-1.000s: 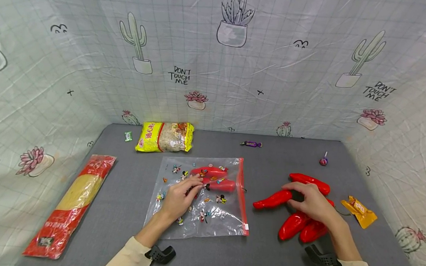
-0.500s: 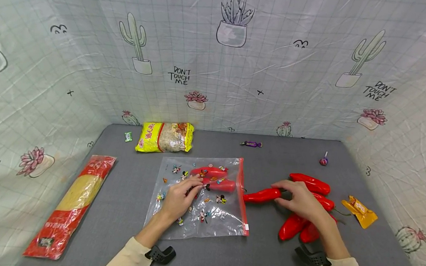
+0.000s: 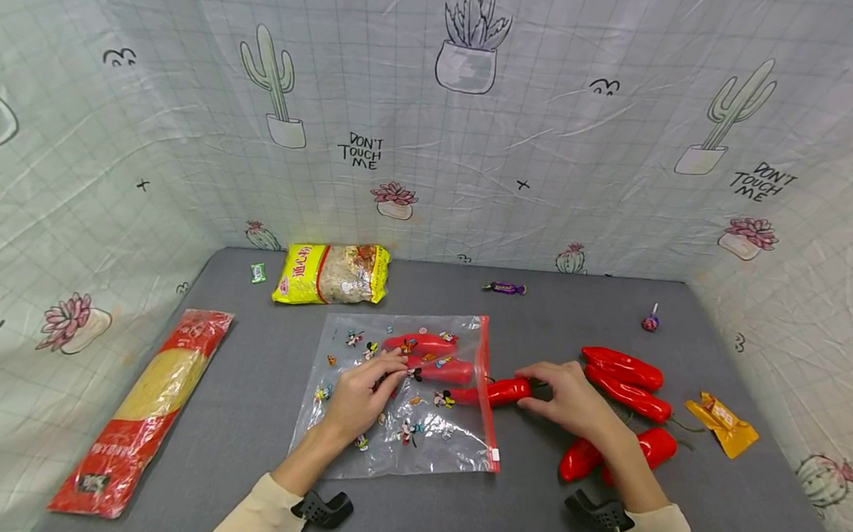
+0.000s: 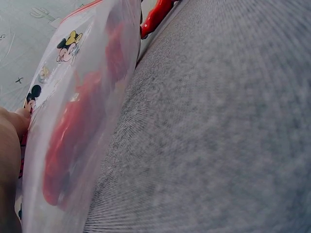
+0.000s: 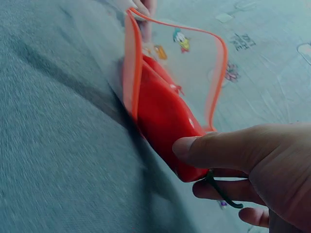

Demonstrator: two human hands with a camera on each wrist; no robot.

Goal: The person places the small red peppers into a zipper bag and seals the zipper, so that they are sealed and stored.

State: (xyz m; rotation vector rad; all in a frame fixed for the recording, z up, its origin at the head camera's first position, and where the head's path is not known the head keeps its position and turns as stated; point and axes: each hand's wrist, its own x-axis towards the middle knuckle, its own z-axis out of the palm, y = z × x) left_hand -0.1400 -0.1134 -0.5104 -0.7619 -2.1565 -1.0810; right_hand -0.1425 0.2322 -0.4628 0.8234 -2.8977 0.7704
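Observation:
A clear zip bag (image 3: 450, 447) with cartoon prints and a red zip edge lies mid-table, its mouth facing right. My left hand (image 3: 358, 396) pinches the bag's upper layer, and the mouth gapes in the right wrist view. Two red peppers (image 3: 420, 344) show through the plastic. With thumb and fingers, my right hand (image 3: 562, 400) grips a red chili pepper (image 5: 165, 124) near its green stem. That pepper's tip is inside the bag and its stem end sticks out past the zip edge. Several more red peppers (image 3: 623, 390) lie to the right, some partly behind the right forearm.
A long red-and-yellow noodle pack (image 3: 144, 411) lies at the left. Toward the back are a yellow food bag (image 3: 331, 274), a small green packet (image 3: 257, 273), a purple-wrapped candy (image 3: 506, 288) and a lollipop (image 3: 650, 321). An orange-yellow packet (image 3: 722, 423) sits far right.
My right hand has moved left with the pepper, from beside the other peppers to the bag's mouth, and the pepper's tip has gone in. The left hand has stayed in place.

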